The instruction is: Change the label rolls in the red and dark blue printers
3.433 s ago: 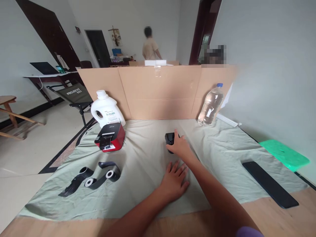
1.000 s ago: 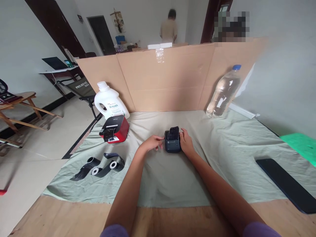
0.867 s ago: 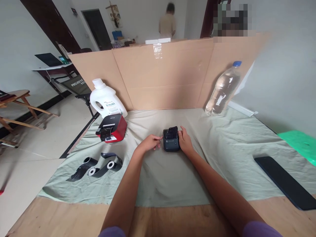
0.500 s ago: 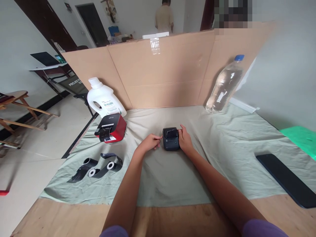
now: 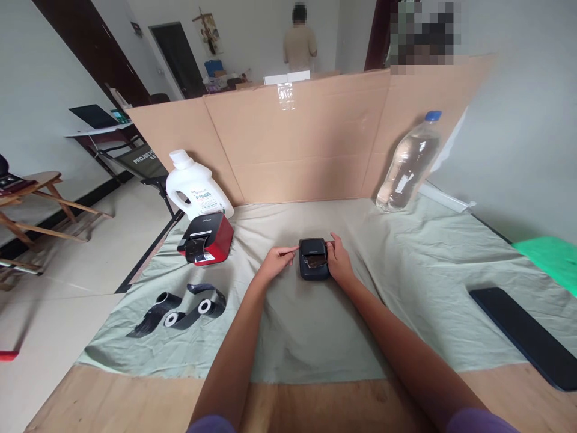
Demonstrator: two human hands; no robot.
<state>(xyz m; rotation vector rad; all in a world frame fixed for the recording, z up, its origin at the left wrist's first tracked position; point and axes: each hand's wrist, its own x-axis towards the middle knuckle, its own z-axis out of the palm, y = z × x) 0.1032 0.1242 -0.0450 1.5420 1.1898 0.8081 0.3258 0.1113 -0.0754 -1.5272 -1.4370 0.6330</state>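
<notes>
A small black portable printer (image 5: 312, 272) rests on the cloth between my hands, its lid (image 5: 312, 245) lying flat. A dark glossy strip (image 5: 316, 260) sticks out below the lid over the printer's front. My left hand (image 5: 278, 262) is at the printer's upper left corner, index finger stretched to its edge and the other fingers loosely curled. Against the right side lies my right hand (image 5: 339, 258), its fingers and thumb at the printer's edge and one finger raised. Its grip is partly hidden by the hand itself.
On the left stand a red-and-black printer (image 5: 216, 240) and a white jug (image 5: 198, 186), with black ribbon rolls (image 5: 193, 313) nearer. A water bottle (image 5: 410, 162) leans against the cardboard screen (image 5: 302, 150). A phone-like black slab (image 5: 518, 334) lies right. A person (image 5: 300, 45) stands beyond.
The printer's lid, raised before, now lies down, and the dark strip protrudes at the front. Both hands stay at the printer's sides. The view has tilted slightly upward.
</notes>
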